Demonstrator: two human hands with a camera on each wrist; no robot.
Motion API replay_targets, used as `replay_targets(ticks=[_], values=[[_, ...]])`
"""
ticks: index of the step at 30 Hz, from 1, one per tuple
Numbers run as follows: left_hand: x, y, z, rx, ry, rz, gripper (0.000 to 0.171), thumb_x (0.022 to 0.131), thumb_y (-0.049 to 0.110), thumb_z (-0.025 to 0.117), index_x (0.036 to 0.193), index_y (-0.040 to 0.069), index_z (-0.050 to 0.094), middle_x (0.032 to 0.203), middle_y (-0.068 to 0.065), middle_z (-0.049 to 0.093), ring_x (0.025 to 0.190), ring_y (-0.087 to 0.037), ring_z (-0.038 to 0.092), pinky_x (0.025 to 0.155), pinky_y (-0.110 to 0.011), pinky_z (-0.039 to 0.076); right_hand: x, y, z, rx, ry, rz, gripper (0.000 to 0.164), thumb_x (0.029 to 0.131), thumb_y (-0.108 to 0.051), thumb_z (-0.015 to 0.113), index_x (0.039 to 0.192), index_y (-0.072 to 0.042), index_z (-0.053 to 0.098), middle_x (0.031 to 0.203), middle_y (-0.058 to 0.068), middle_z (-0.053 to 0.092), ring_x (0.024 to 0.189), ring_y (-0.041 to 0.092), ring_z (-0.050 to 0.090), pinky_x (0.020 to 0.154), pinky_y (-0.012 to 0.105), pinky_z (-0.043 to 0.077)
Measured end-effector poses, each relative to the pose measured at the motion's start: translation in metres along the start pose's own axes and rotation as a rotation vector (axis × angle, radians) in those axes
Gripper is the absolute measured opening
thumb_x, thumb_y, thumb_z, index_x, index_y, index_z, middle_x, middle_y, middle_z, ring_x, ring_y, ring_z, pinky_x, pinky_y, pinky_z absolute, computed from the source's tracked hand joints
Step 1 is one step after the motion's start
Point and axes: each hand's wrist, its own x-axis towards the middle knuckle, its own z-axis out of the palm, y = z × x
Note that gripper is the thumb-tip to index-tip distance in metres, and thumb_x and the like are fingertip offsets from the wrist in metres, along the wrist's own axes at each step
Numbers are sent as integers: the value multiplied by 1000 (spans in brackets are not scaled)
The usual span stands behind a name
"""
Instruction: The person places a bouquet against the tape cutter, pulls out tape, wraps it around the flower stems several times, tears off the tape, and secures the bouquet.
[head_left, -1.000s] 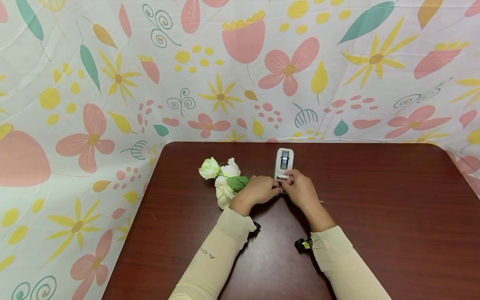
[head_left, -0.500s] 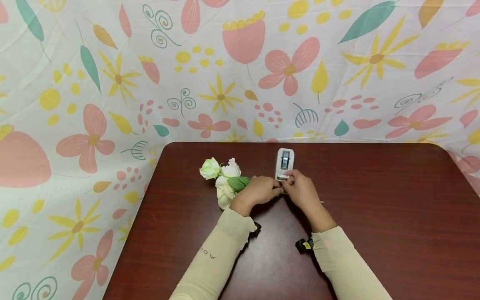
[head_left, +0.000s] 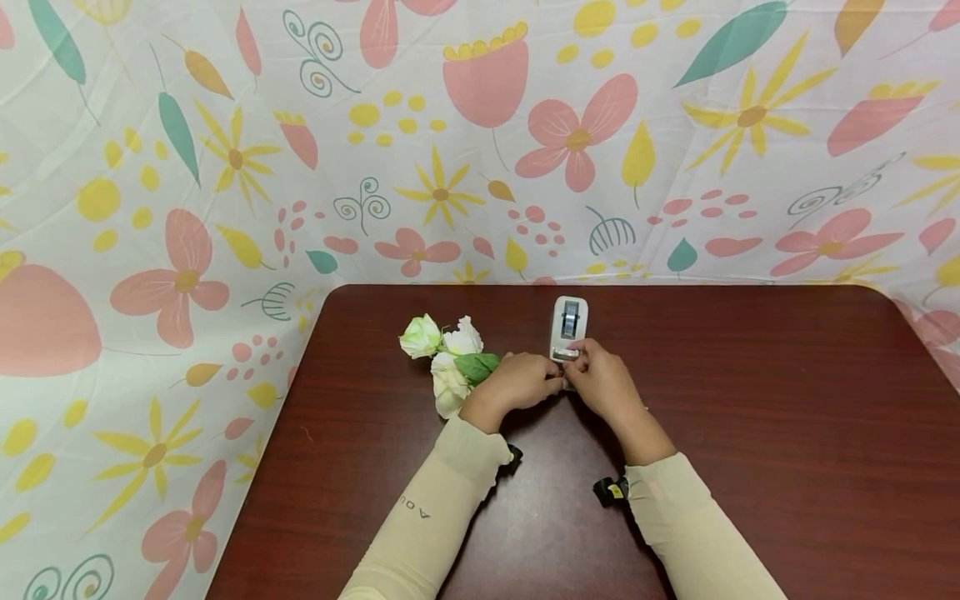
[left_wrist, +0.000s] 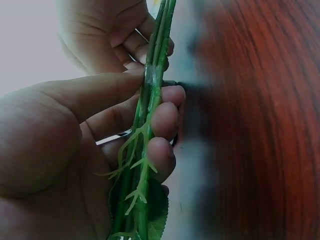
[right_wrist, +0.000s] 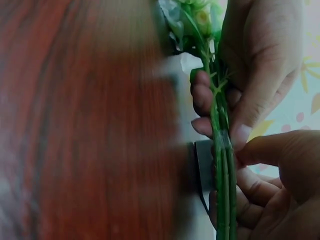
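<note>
A bunch of white and pale green roses [head_left: 451, 385] lies at the left hand's side, apparently artificial. My left hand [head_left: 521, 381] grips its green stems [left_wrist: 149, 100] between thumb and curled fingers. A strip of clear tape [left_wrist: 152, 75] goes across the stems by the left thumb tip. Close against it, my right hand [head_left: 602, 379] has its thumb and index finger at the tape, and its other fingers curl behind the stems [right_wrist: 225, 180]. A white tape dispenser [head_left: 568, 329] with a roll in it stands just beyond the fingertips. The hands hide the stems' middle in the head view.
The dark reddish wooden table [head_left: 787, 433] stretches out on both sides of the arms. A flower-printed cloth [head_left: 480, 150] hangs behind its far edge and along the left side. Dark straps with wrist cameras [head_left: 611, 492] sit below the cuffs.
Both hands stay almost in place around the stems. The bit of stem showing past the right wrist has dipped slightly. The dispenser and the roses have hardly moved.
</note>
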Motion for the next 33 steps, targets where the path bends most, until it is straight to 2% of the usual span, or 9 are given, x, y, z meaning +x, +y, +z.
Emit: replay_targets(ticks=[5, 8, 13, 21, 33], values=[[-2, 2, -3, 2, -16, 7, 34, 106, 40, 50, 89, 22, 74, 75, 10, 66, 80, -11, 64, 107, -49, 40, -1, 0, -3, 18, -21, 1, 32, 100, -16, 51, 128, -1, 60, 77, 6, 66, 55, 14, 48, 58, 30, 41], [-4, 3, -5, 4, -25, 11, 36, 107, 40, 50, 88, 20, 73, 71, 10, 63, 73, -10, 61, 104, -47, 41, -1, 0, -4, 33, -26, 18, 35, 102, -18, 43, 129, -5, 60, 77, 5, 69, 58, 15, 53, 66, 35, 47], [-5, 4, -7, -5, -30, 16, 34, 107, 38, 49, 91, 20, 74, 71, 10, 64, 70, -9, 59, 99, -44, 41, 1, 2, -3, 40, -12, 33, 37, 104, -23, 35, 126, -11, 62, 82, 2, 73, 77, 18, 65, 87, 45, 51], [-6, 3, -8, -13, -27, 25, 35, 107, 39, 50, 90, 20, 74, 71, 10, 64, 68, -7, 59, 89, -38, 40, -1, 0, -8, -4, -18, 32, 43, 105, -24, 29, 129, -11, 62, 86, 3, 73, 82, 22, 66, 84, 46, 49], [-11, 8, -15, -19, -28, 42, 36, 107, 40, 49, 93, 19, 75, 69, 10, 63, 65, -8, 58, 88, -37, 41, -6, -4, -19, -7, -53, 27, 44, 106, -23, 25, 133, -9, 57, 88, 4, 74, 85, 23, 68, 85, 46, 50]])
